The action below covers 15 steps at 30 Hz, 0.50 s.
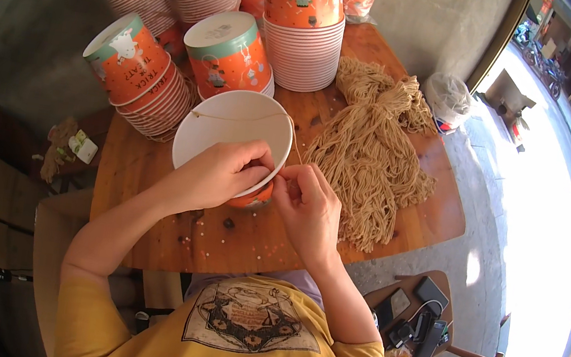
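A paper bucket (214,128), white inside and orange outside, stands tilted on the wooden table in front of me with its mouth toward me. My left hand (224,170) reaches over the near right rim, its fingers closed on the wall from inside. Just outside the same rim, my right hand (309,207) pinches a thin tan cord (296,143). That cord arcs across the bucket's mouth to a small knot or end at the far left wall. What the fingertips do at the rim is partly hidden. To the right lies a big bundle of tan cords (374,169).
Stacked orange and green paper buckets (300,49) stand behind, some wrapped in plastic. A plastic-wrapped tub (448,103) sits past the table's right edge. At lower right, a chair (449,337) holds phones and cables. Small bits dot the wooden table (153,240) near me.
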Available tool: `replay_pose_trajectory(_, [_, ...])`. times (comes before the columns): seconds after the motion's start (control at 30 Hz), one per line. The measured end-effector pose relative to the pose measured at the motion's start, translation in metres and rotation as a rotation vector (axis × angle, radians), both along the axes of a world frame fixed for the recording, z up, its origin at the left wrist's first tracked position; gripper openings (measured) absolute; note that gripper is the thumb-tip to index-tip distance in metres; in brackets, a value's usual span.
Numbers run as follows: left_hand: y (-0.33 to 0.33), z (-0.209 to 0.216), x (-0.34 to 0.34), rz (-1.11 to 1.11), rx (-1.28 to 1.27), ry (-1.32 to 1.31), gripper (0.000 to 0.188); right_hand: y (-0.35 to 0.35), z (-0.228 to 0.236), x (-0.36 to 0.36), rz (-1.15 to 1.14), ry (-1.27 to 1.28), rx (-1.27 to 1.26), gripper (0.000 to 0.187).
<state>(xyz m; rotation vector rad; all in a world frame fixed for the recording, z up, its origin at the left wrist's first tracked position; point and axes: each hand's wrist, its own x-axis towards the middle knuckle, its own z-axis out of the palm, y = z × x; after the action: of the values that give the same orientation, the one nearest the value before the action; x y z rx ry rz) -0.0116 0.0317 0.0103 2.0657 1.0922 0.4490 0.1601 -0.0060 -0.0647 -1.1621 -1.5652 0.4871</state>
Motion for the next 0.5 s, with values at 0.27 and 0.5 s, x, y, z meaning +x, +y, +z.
replay_pose_trajectory(0.27, [-0.004,0.001,-0.010,0.121,0.096,-0.158,0.011,-0.002,0.020,0.022,0.111,0.036,-0.163,0.019])
replay_pose_trajectory(0.5, [-0.004,-0.001,-0.012,0.172,-0.344,-0.465,0.011,0.005,0.018,0.003,0.213,-0.004,-0.126,0.018])
